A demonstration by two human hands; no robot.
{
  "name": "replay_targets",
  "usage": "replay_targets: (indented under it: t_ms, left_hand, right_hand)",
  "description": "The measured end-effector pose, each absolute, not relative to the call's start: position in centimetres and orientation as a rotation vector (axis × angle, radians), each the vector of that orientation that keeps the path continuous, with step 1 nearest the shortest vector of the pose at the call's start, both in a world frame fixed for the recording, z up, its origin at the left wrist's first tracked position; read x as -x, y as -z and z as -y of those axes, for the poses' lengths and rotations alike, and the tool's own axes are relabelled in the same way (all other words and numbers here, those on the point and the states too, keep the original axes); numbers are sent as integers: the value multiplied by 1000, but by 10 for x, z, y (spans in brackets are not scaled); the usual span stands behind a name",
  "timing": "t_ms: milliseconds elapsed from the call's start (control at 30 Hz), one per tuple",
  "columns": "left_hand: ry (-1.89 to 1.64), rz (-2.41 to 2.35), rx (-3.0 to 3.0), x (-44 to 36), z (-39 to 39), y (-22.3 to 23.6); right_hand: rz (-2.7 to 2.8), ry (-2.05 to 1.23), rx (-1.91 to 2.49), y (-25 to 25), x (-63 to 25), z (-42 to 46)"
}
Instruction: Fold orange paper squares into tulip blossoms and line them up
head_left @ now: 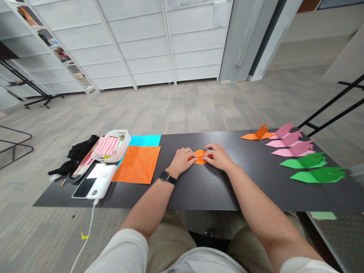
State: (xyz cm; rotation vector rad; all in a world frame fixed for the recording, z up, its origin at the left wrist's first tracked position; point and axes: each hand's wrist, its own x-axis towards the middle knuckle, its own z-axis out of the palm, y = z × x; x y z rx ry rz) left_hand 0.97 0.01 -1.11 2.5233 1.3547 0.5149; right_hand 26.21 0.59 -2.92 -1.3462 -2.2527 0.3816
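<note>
No writing legible anywhere. Left hand (182, 159) and right hand (218, 155) press flat on orange paper (200, 156), fingers down, on a black table (204, 185); grey carpet (170, 110), white shelving (136, 41) beyond.

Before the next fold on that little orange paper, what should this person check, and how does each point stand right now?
1. Both hands on the piece: ok. The left hand and right hand press the small orange paper from either side.
2. Paper flat on the black table: ok, it appears to lie flat.
3. Edges lined up: cannot tell, the fingers cover them.
4. Room around the work: ok. The orange sheet lies apart to the left, the nearest green folded model apart to the right.
5. Spare paper in reach: ok, the orange sheet lies over a blue sheet.
</note>
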Motion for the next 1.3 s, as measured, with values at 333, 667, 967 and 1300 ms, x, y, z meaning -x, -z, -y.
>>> replay_targets:
  t_ms: [333,667,967,1300]
  left_hand:
    - [-511,-1340,-2506,-9,-4,14]
    - [-509,-1063,-2625,-7,-4,18]
    - [-441,-1051,-2661,-8,-4,19]
    - [-439,-1051,-2643,-7,-5,21]
  right_hand:
    - [2249,-383,1365,28,-262,-6]
    - [2247,-417,1386,31,-261,-7]
    - [2230,-350,1481,25,-254,-4]
    - [2133,-369,1837,24,-274,-4]
